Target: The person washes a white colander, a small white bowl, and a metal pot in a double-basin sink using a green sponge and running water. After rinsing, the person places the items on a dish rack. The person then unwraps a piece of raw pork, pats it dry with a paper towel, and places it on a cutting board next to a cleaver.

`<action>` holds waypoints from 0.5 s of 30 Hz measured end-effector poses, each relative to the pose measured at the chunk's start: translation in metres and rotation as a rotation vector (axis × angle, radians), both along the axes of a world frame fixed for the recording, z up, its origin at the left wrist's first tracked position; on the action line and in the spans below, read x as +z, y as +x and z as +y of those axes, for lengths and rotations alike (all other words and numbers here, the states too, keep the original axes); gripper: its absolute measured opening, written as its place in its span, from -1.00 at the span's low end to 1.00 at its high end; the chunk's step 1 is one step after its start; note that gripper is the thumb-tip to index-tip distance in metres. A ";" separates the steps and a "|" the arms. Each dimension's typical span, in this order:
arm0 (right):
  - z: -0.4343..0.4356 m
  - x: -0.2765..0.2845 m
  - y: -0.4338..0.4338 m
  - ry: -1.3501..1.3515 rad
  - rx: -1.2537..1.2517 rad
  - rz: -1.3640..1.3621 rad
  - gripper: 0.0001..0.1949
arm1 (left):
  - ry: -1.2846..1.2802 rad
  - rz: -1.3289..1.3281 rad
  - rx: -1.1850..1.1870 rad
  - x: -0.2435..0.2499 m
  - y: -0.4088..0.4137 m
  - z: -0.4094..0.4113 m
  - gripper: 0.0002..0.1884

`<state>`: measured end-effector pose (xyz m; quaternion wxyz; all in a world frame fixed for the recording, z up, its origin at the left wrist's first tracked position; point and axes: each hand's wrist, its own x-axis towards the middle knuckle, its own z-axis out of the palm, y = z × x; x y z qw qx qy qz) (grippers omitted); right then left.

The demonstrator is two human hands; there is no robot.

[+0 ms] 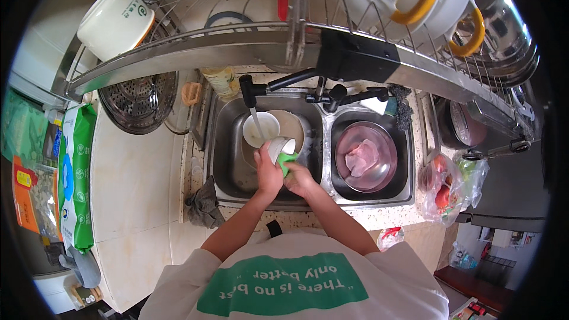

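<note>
My left hand [268, 172] grips a small white bowl [279, 144], tilted on its side above the left basin [227, 164] of a steel double sink. In my right hand [300, 179] is a green scrubbing cloth or sponge [286, 162], pressed against the bowl's rim. Water [256, 121] runs from the black faucet [249, 91] toward a second white bowl [261, 129] below. That bowl sits on a larger pale round dish [289, 123], partly hidden by my hands and the held bowl.
In the right basin [402, 178] stands a metal bowl [383, 173] holding pinkish raw meat [362, 158]. A steel dish rack [249, 49] spans above the faucet. A grey rag [204, 206] hangs at the left front edge. Bagged tomatoes or fruit [442, 186] lie right of the sink.
</note>
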<state>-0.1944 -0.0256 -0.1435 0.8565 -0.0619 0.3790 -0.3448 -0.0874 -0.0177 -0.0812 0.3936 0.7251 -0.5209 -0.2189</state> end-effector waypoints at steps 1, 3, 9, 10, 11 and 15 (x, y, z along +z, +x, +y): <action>-0.001 -0.002 0.005 -0.051 0.009 0.191 -0.53 | -0.083 -0.005 -0.030 0.001 -0.002 0.003 -0.34; -0.010 -0.005 0.004 -0.251 0.161 0.686 -0.57 | 0.010 -0.112 -0.148 -0.001 0.000 0.008 -0.38; -0.050 -0.018 -0.015 -1.454 0.522 1.504 -0.72 | 0.572 -0.213 -0.510 -0.022 0.041 -0.025 -0.45; -0.050 -0.022 -0.014 -1.500 0.553 1.479 -0.72 | 0.654 -0.117 -0.594 -0.024 0.049 -0.031 -0.42; -0.051 -0.026 -0.010 -1.588 0.516 1.436 -0.72 | 0.707 -0.028 -0.647 -0.026 0.052 -0.037 -0.38; -0.025 -0.035 0.021 -0.154 0.125 0.993 -0.62 | 0.138 0.065 -0.248 -0.032 0.036 -0.020 -0.31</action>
